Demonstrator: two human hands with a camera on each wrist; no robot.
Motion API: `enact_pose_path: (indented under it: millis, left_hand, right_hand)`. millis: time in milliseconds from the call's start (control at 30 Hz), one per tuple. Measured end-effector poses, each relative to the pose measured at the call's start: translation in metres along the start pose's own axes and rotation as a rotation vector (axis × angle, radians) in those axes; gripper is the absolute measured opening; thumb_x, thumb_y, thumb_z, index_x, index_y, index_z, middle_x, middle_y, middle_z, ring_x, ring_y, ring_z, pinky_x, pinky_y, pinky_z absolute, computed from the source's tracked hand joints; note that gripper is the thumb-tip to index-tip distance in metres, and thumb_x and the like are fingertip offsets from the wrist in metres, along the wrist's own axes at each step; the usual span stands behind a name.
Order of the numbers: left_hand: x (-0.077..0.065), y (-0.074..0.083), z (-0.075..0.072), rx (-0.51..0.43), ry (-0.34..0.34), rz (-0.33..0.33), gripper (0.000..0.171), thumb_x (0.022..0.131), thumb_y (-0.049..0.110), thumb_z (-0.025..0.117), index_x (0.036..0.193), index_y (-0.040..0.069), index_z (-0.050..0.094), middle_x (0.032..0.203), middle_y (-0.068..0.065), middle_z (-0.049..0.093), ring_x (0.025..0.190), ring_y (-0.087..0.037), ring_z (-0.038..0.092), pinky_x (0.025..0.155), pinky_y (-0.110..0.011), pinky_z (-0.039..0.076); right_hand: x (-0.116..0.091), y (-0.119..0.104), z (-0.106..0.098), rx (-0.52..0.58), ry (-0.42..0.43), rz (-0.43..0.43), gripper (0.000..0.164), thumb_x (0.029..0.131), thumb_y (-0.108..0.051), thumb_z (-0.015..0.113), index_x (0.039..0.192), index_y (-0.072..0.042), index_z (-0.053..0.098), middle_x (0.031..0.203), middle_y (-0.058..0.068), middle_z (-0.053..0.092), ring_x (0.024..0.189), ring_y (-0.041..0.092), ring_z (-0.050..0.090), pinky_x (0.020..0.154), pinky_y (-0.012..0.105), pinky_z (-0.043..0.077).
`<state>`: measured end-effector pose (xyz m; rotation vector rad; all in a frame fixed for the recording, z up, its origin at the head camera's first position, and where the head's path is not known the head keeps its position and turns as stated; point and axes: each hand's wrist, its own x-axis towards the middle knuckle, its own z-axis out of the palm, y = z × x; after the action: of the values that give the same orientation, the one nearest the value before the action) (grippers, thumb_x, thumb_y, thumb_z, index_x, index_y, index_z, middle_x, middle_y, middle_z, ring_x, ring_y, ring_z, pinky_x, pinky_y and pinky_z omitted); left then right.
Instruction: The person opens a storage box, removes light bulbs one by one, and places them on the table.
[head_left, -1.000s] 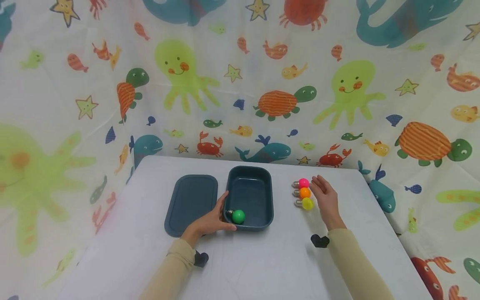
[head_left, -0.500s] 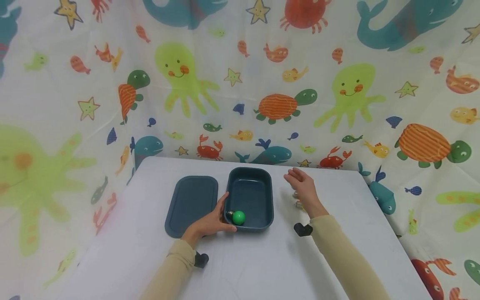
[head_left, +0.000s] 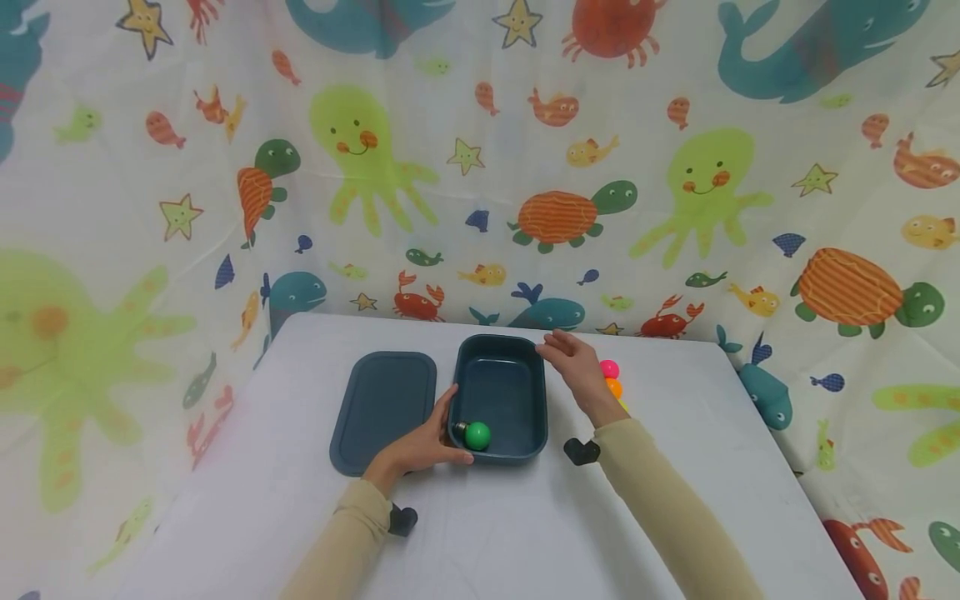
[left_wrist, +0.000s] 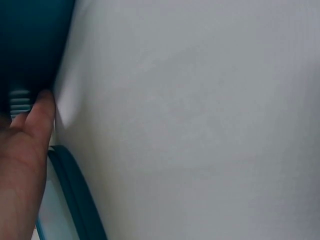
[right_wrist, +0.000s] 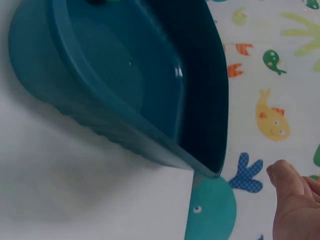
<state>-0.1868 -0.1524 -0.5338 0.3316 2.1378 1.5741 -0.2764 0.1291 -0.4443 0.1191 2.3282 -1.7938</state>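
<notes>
A dark blue plastic box point(head_left: 504, 392) stands uncovered on the table in the head view. Inside it, at the near left corner, lies a green light bulb point(head_left: 477, 436). My left hand point(head_left: 420, 442) holds that same corner from outside, thumb at the front wall and fingers along the left wall. My right hand point(head_left: 577, 367) hovers by the box's far right corner, fingers loosely extended and nothing held. Right of that hand a pink bulb point(head_left: 610, 369), an orange bulb point(head_left: 614, 388) and a yellow bulb show, partly hidden by the hand and wrist; only a sliver of yellow is visible.
A flat dark blue lid point(head_left: 384, 408) lies left of the box. The white table point(head_left: 517, 533) ends at its back edge against a curtain point(head_left: 480, 167) printed with sea animals.
My right hand has swept leftward, from right of the loose bulbs, across them, to the box's far right corner. The left hand, box and green bulb look unchanged.
</notes>
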Motion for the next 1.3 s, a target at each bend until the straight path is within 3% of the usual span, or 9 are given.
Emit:
enact_pose_path:
  millis: [467, 833, 1300]
  left_hand:
    - [0.0, 0.001, 0.001, 0.002, 0.003, -0.01, 0.118, 0.08, 0.027, 0.082, 0.155, 0.036, -0.008, 0.164, -0.01, -0.004, 0.148, -0.031, 0.015, 0.116, -0.051, 0.021]
    - [0.002, -0.002, -0.001, 0.002, 0.004, 0.003, 0.119, 0.08, 0.03, 0.083, 0.156, 0.031, -0.008, 0.164, -0.011, -0.004, 0.148, -0.032, 0.015, 0.115, -0.053, 0.021]
    - [0.001, -0.002, -0.001, -0.001, -0.007, 0.01, 0.119, 0.08, 0.031, 0.082, 0.155, 0.033, -0.01, 0.164, -0.011, -0.004, 0.148, -0.031, 0.017, 0.115, -0.051, 0.022]
  right_hand:
    - [-0.004, -0.004, 0.021, -0.093, -0.15, -0.01, 0.073, 0.09, -0.038, 0.07, 0.15, -0.012, 0.038, 0.145, 0.006, 0.05, 0.135, 0.026, 0.045, 0.111, 0.046, 0.033]
    - [-0.004, 0.0, 0.035, -0.152, -0.202, -0.029, 0.072, 0.089, -0.038, 0.071, 0.149, -0.013, 0.04, 0.145, 0.005, 0.051, 0.134, 0.028, 0.046, 0.111, 0.049, 0.032]
    - [-0.009, 0.003, 0.048, -0.232, -0.289, 0.014, 0.072, 0.087, -0.038, 0.074, 0.147, -0.01, 0.044, 0.14, 0.004, 0.056, 0.132, 0.028, 0.048, 0.11, 0.052, 0.033]
